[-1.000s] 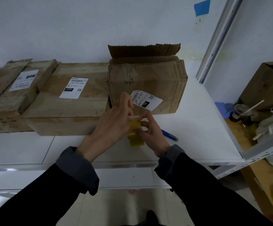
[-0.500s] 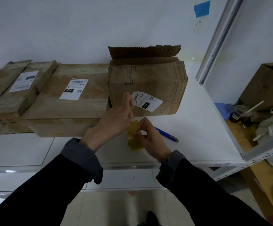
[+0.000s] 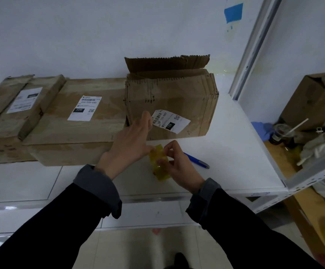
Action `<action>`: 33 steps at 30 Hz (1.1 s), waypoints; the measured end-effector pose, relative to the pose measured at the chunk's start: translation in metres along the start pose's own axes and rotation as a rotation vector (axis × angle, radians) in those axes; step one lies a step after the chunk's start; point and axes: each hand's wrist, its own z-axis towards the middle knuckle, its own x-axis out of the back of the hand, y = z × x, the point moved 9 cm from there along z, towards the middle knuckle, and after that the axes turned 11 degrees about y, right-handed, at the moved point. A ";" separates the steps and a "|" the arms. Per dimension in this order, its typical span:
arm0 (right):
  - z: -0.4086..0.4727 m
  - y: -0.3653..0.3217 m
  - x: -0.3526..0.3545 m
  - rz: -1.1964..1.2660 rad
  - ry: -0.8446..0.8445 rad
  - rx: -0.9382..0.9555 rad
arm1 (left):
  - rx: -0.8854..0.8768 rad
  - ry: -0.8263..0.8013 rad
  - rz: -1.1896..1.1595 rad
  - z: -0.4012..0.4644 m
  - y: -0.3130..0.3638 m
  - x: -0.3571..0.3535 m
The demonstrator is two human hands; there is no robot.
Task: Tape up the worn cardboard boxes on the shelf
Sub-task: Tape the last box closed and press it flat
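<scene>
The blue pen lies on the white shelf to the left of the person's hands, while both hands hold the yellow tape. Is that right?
Not quite. In the head view the blue pen lies on the white shelf to the right of the hands, beyond the right hand. Both it and the left hand do hold the yellow tape.

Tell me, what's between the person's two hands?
A roll of yellow tape sits between the left hand and right hand; both grip it above the white shelf, as the head view shows.
</scene>
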 end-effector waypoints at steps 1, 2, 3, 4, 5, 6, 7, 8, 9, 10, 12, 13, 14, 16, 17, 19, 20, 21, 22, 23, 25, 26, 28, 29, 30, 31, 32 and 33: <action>0.000 0.000 0.005 0.007 0.005 -0.007 | 0.007 -0.001 -0.021 0.001 0.001 0.001; 0.002 0.000 0.013 0.012 0.024 -0.008 | 0.010 0.000 -0.051 0.003 0.003 0.002; 0.004 -0.001 0.023 0.013 0.054 0.002 | 0.012 0.000 -0.093 0.005 0.006 0.002; 0.007 -0.003 0.036 -0.006 0.091 0.021 | 0.014 -0.002 -0.149 0.007 0.011 0.003; 0.010 -0.005 0.051 -0.067 0.134 0.049 | 0.018 -0.010 -0.214 0.009 0.017 0.003; 0.014 -0.008 0.066 -0.177 0.174 0.078 | 0.024 -0.026 -0.279 0.011 0.023 0.004; 0.018 -0.008 0.081 -0.324 0.205 0.100 | 0.029 -0.050 -0.339 0.014 0.031 0.005; 0.021 -0.006 0.095 -0.483 0.225 0.098 | 0.041 -0.080 -0.396 0.016 0.038 0.005; 0.025 -0.002 0.110 -0.628 0.238 0.076 | 0.057 -0.112 -0.456 0.018 0.045 0.005; 0.028 0.003 0.122 -0.757 0.254 0.047 | 0.074 -0.145 -0.517 0.020 0.052 0.004; 0.033 0.012 0.142 -0.958 0.304 0.017 | 0.104 -0.210 -0.644 0.023 0.064 0.001; 0.036 0.018 0.147 -1.042 0.315 0.017 | 0.123 -0.242 -0.714 0.023 0.068 -0.001; 0.038 0.023 0.148 -1.105 0.307 0.019 | 0.149 -0.272 -0.788 0.024 0.071 -0.003; 0.040 0.035 0.147 -1.147 0.269 0.036 | 0.214 -0.307 -0.928 0.022 0.076 -0.006; 0.039 0.038 0.145 -1.144 0.257 0.055 | 0.244 -0.311 -0.976 0.021 0.077 -0.007; 0.037 0.040 0.141 -1.133 0.246 0.096 | 0.278 -0.303 -1.030 0.020 0.078 -0.007; 0.036 0.042 0.138 -1.123 0.233 0.104 | 0.289 -0.296 -1.047 0.020 0.079 -0.007; 0.035 0.044 0.135 -1.107 0.218 0.112 | 0.300 -0.287 -1.062 0.020 0.078 -0.006; 0.035 0.046 0.133 -1.089 0.207 0.116 | 0.312 -0.277 -1.079 0.021 0.078 -0.006; 0.035 0.049 0.131 -1.075 0.199 0.126 | 0.321 -0.266 -1.097 0.021 0.078 -0.006; 0.035 0.053 0.125 -1.057 0.167 0.141 | 0.331 -0.248 -1.129 0.020 0.078 -0.005; 0.035 0.055 0.123 -1.048 0.150 0.137 | 0.336 -0.238 -1.139 0.020 0.077 -0.005; 0.035 0.053 0.126 -1.071 0.176 0.126 | 0.354 -0.211 -1.160 0.020 0.076 -0.005; 0.036 0.044 0.129 -1.091 0.230 0.172 | 0.368 -0.187 -1.165 0.021 0.074 -0.004; 0.036 0.030 0.130 -1.049 0.303 0.255 | 0.379 -0.155 -1.161 0.022 0.072 -0.003; 0.034 0.013 0.132 -0.899 0.381 0.345 | 0.384 -0.119 -1.152 0.022 0.070 -0.001; 0.032 -0.004 0.136 -0.650 0.439 0.388 | 0.383 -0.082 -1.145 0.023 0.069 0.002; 0.032 -0.016 0.140 -0.354 0.453 0.349 | 0.376 -0.053 -1.140 0.023 0.070 0.005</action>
